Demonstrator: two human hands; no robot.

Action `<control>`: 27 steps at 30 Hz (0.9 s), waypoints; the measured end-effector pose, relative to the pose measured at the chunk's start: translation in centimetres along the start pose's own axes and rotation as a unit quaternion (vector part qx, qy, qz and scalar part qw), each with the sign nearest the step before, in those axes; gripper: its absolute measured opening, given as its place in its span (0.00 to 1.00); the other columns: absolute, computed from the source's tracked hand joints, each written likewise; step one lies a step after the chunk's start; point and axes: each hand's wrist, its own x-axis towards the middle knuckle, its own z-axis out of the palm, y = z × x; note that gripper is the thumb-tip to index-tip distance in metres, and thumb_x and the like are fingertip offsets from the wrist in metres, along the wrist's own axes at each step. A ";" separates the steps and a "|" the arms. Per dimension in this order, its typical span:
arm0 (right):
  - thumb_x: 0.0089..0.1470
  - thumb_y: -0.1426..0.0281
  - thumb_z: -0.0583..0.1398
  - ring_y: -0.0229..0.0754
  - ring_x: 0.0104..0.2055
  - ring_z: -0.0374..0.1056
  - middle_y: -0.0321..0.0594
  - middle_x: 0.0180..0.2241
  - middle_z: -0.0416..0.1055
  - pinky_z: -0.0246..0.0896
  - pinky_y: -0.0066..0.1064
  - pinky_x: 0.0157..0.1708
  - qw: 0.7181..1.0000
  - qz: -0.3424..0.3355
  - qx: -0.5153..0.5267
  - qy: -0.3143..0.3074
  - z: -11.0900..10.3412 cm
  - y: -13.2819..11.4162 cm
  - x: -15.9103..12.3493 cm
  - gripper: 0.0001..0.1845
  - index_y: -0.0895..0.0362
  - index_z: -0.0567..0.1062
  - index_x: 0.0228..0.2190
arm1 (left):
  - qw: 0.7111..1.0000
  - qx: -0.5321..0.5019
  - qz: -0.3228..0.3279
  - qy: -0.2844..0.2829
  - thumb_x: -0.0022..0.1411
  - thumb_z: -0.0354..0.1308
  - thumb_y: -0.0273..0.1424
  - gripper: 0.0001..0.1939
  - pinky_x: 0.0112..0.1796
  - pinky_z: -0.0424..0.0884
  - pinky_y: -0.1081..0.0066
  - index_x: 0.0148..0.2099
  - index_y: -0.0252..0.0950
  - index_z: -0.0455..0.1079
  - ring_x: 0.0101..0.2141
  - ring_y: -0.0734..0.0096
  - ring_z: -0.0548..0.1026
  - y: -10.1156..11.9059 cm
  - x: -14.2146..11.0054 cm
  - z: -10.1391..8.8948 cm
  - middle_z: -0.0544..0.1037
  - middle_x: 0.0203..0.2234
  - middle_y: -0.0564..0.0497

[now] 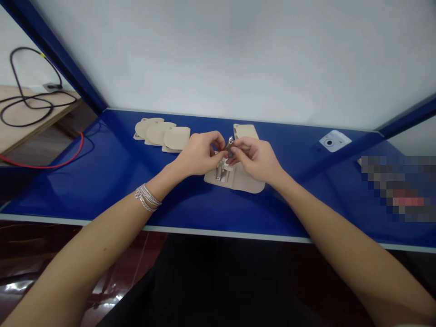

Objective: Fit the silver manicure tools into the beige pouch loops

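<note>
Gripping small metal tool [229, 145] w/ L hand [199, 153] & R hand [255, 159], fingers clamped on it, over beige pouch [241, 179] holding clippers [220, 171]; more pouches [161, 135] left.

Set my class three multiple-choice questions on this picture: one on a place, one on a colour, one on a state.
1. Which wrist wears the bracelets?
A) left
B) right
C) neither

2. What colour is the table?
A) green
B) blue
C) white

3. How is the pouch beneath the right hand?
A) zipped shut
B) open, showing metal tools
C) hanging on a wall

1 A: they sit behind the left hand.
2 B: its top shows blue around the pouch.
3 B: the tools lie exposed on it.
</note>
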 end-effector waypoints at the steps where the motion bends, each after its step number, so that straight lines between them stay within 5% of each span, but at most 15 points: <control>1: 0.53 0.61 0.64 0.43 0.29 0.76 0.40 0.29 0.76 0.74 0.36 0.34 1.000 0.006 0.021 -0.014 -0.2 0.0 0.1 0.12 0.57 0.72 0.33 | 1.000 0.003 0.002 0.003 0.53 0.58 0.29 0.05 0.28 0.67 0.73 0.34 0.33 0.69 0.22 0.76 0.71 -0.1 0.0 0.0 0.76 0.26 0.52; 7: 0.44 0.61 0.70 0.44 0.31 0.76 0.41 0.27 0.77 0.74 0.38 0.37 0.990 0.056 0.104 -0.081 -1.2 0.2 0.2 0.17 0.59 0.73 0.30 | 1.000 -0.005 0.013 0.007 0.54 0.57 0.28 0.05 0.30 0.69 0.73 0.35 0.33 0.71 0.25 0.76 0.72 -0.4 0.1 -0.1 0.77 0.29 0.51; 15: 0.34 0.65 0.74 0.39 0.28 0.72 0.39 0.26 0.75 0.71 0.34 0.33 0.994 0.062 0.084 -0.018 -1.3 0.3 0.4 0.19 0.60 0.75 0.28 | 0.996 -0.089 0.018 -0.006 0.57 0.56 0.29 0.08 0.30 0.72 0.73 0.40 0.32 0.72 0.28 0.73 0.76 -0.8 0.1 -0.1 0.78 0.33 0.48; 27: 0.39 0.65 0.72 0.39 0.27 0.71 0.39 0.24 0.74 0.67 0.32 0.29 0.997 0.012 0.066 0.031 -1.4 0.3 0.5 0.14 0.59 0.78 0.28 | 0.995 -0.084 0.036 -0.032 0.59 0.55 0.31 0.10 0.30 0.71 0.73 0.39 0.32 0.75 0.28 0.72 0.75 -0.5 -0.1 0.0 0.79 0.29 0.47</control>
